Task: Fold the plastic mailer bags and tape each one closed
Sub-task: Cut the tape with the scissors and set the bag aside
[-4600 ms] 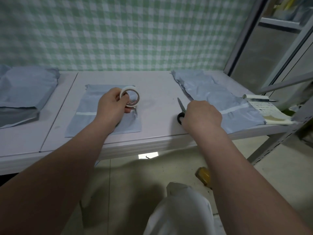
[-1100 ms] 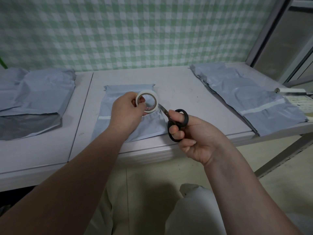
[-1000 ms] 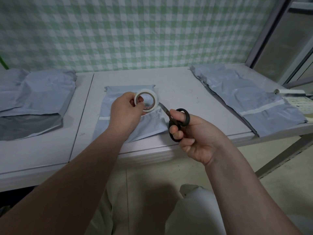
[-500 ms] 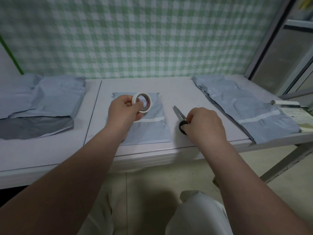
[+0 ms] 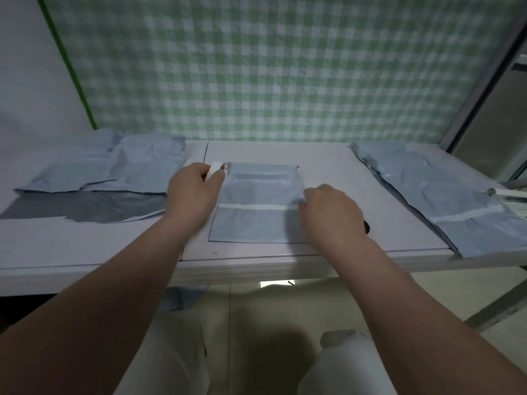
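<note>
A folded grey-blue mailer bag (image 5: 256, 220) lies flat on the white table (image 5: 328, 163), with a white tape strip across its middle. My left hand (image 5: 194, 195) holds the white tape roll (image 5: 214, 170) just past the bag's upper left corner. On the other side, my right hand (image 5: 330, 215) curls its fingertips onto the bag's right edge. The black handle of the scissors (image 5: 366, 226) peeks out on the table behind my right wrist, free of the hand.
A stack of flat mailer bags (image 5: 436, 192) lies at the right end of the table. A pile of mailer bags (image 5: 119, 169) sits on the left. A paper roll (image 5: 507, 192) lies at the far right edge. A grey-blue piece (image 5: 182, 297) lies on the floor below.
My right hand set the scissors down and moved left onto the bag's right edge. My left hand carried the tape roll off the bag to its upper left corner.
</note>
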Available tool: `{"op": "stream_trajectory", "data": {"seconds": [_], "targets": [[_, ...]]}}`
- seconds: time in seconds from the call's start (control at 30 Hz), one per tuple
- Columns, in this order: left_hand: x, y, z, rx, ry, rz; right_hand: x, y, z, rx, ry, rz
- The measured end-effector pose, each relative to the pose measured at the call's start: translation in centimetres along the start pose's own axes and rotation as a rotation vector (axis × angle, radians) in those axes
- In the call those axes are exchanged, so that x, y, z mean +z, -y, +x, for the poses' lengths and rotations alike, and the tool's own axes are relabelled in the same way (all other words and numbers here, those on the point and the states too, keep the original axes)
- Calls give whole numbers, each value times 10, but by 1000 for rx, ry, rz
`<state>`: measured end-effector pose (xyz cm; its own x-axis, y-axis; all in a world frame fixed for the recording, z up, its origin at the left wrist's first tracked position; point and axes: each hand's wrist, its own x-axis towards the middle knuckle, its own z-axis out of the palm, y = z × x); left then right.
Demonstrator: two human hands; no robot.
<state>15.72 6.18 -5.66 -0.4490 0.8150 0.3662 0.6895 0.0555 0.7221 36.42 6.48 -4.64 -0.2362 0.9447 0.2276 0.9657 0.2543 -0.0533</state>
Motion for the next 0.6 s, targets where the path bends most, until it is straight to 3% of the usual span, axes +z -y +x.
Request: {"op": "stream_trajectory", "data": {"seconds": [0.13,0.37,0.5,0.6], "targets": [[-2,17,-2,136,22,248,30,17,1,-147,47,126],[-10,32,-8,241,140,687,46,21,0,-76,138,134],[1,21,-17,288,96,506,50,21,2,-50,168,111],[14,0,-30,347,356,364,51,21,3,-25,205,100]]}}
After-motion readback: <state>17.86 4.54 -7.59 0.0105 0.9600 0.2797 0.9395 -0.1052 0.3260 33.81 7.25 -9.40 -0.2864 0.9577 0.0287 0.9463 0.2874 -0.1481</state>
